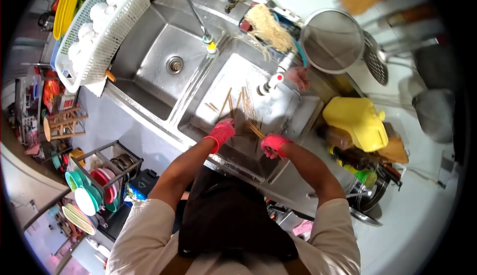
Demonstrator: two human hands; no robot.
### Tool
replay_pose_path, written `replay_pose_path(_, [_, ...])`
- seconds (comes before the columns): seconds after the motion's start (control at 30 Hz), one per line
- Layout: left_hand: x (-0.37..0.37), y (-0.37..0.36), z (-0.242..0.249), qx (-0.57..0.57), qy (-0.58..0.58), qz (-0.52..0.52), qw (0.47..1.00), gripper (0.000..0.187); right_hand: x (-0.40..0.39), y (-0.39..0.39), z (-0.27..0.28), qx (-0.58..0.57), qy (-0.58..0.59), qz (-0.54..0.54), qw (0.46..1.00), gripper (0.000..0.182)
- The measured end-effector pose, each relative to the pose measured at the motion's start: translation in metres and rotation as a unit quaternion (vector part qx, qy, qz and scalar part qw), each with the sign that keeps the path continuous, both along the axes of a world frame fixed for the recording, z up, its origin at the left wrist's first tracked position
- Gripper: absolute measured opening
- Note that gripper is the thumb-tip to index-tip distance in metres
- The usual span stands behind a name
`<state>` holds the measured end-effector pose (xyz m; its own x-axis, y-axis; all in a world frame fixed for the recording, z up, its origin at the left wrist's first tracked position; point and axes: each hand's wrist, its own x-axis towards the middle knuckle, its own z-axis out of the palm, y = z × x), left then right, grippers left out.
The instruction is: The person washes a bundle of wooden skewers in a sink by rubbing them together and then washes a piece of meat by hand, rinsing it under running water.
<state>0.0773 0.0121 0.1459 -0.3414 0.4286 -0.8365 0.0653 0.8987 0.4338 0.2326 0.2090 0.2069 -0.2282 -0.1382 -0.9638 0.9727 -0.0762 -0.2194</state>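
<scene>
My right hand (274, 146), in a pink rubber glove, is closed round a bundle of chopsticks (255, 128) whose ends point up and left over the right sink basin (198, 107). To its left, my left hand (222, 133), gloved the same way, is low over the basin with its fingers curled. Thin sticks run up to its fingertips, but what lies inside the grip is hidden. Several loose chopsticks (230, 105) are spread on the white board-like surface (226, 78) in the basin. A white pipe with a red-dotted cap (276, 79) stands among them.
A faucet (211, 46) rises between this basin and the left basin (149, 71). White bowls fill a plastic basket (112, 41) at the upper left. A loofah (268, 26) and mesh strainer (332, 40) lie behind; a yellow jug (355, 123) is on the right.
</scene>
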Motion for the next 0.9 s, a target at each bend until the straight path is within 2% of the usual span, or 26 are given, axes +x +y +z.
replay_pose_path(0.03, [-0.003, -0.001, -0.008, 0.001, -0.006, 0.012, 1.000, 0.046, -0.012, 0.001, -0.010, 0.001, -0.006, 0.012, 1.000, 0.015])
replay_pose_path(0.1, [0.002, -0.012, -0.030, 0.015, 0.086, 0.047, 0.995, 0.037, -0.027, -0.008, -0.050, -0.031, -0.035, 0.063, 0.997, 0.020])
replay_pose_path(0.13, [0.003, -0.017, -0.040, 0.008, 0.077, 0.054, 0.996, 0.037, -0.033, -0.015, -0.068, -0.037, -0.044, 0.071, 0.996, 0.020])
replay_pose_path(0.17, [0.000, -0.019, -0.048, 0.029, 0.138, 0.070, 0.988, 0.035, -0.044, -0.023, -0.082, -0.023, -0.030, 0.062, 0.997, 0.024])
replay_pose_path(0.2, [-0.004, -0.020, -0.065, 0.051, 0.201, 0.083, 0.975, 0.034, -0.052, -0.029, -0.095, -0.009, -0.014, 0.053, 0.998, 0.028])
replay_pose_path(0.23, [-0.011, -0.020, -0.082, 0.093, 0.244, 0.086, 0.962, 0.033, -0.054, -0.035, -0.105, -0.032, 0.006, -0.064, 0.997, 0.030])
replay_pose_path(0.27, [-0.017, -0.015, -0.088, 0.089, 0.235, 0.089, 0.964, 0.033, -0.056, -0.038, -0.106, -0.034, -0.004, -0.061, 0.998, 0.030])
replay_pose_path(0.33, [-0.029, 0.004, -0.092, 0.074, 0.353, 0.114, 0.926, 0.032, -0.059, -0.037, -0.099, -0.048, 0.063, -0.138, 0.987, 0.028])
replay_pose_path(0.37, [-0.026, 0.013, -0.102, 0.072, 0.342, 0.119, 0.929, 0.032, -0.052, -0.038, -0.100, -0.046, 0.052, -0.134, 0.989, 0.028])
replay_pose_path(0.43, [-0.022, 0.035, -0.127, -0.037, 0.420, 0.185, 0.888, 0.035, -0.034, -0.035, -0.106, -0.021, 0.051, -0.087, 0.995, 0.031])
replay_pose_path(0.47, [-0.022, 0.042, -0.138, -0.037, 0.414, 0.189, 0.890, 0.035, -0.029, -0.034, -0.102, -0.018, 0.046, -0.083, 0.995, 0.031])
replay_pose_path(0.53, [-0.012, 0.048, -0.152, -0.058, 0.218, 0.201, 0.953, 0.045, -0.019, -0.036, -0.087, -0.010, 0.051, -0.135, 0.989, 0.028])
replay_pose_path(0.57, [-0.007, 0.046, -0.142, -0.061, 0.212, 0.198, 0.955, 0.045, -0.016, -0.036, -0.078, -0.011, 0.043, -0.138, 0.989, 0.028])
replay_pose_path(0.63, [-0.018, 0.045, -0.092, 0.067, 0.103, 0.384, 0.915, 0.047, -0.015, -0.032, -0.065, 0.009, 0.014, -0.217, 0.976, 0.017])
replay_pose_path(0.67, [-0.029, 0.041, -0.072, 0.065, 0.104, 0.382, 0.916, 0.047, -0.014, -0.031, -0.063, 0.007, 0.014, -0.219, 0.976, 0.017])
replay_pose_path(0.73, [-0.057, 0.028, -0.044, 0.156, -0.111, 0.359, 0.913, 0.042, -0.016, -0.027, -0.059, 0.015, -0.008, -0.217, 0.976, 0.013])
replay_pose_path(0.77, [-0.061, 0.025, -0.047, 0.155, -0.106, 0.358, 0.915, 0.042, -0.018, -0.026, -0.056, 0.011, -0.004, -0.218, 0.976, 0.013])
replay_pose_path(0.83, [-0.063, 0.020, -0.071, 0.242, -0.248, 0.350, 0.870, 0.034, -0.023, -0.023, -0.050, 0.021, -0.022, -0.230, 0.973, 0.014])
replay_pose_path(0.87, [-0.061, 0.018, -0.086, 0.242, -0.247, 0.347, 0.872, 0.034, -0.023, -0.024, -0.048, 0.021, -0.020, -0.232, 0.972, 0.014])
replay_pose_path(0.9, [-0.058, 0.016, -0.097, 0.286, -0.316, 0.367, 0.827, 0.034, -0.023, -0.024, -0.047, 0.015, 0.012, -0.259, 0.966, 0.015])
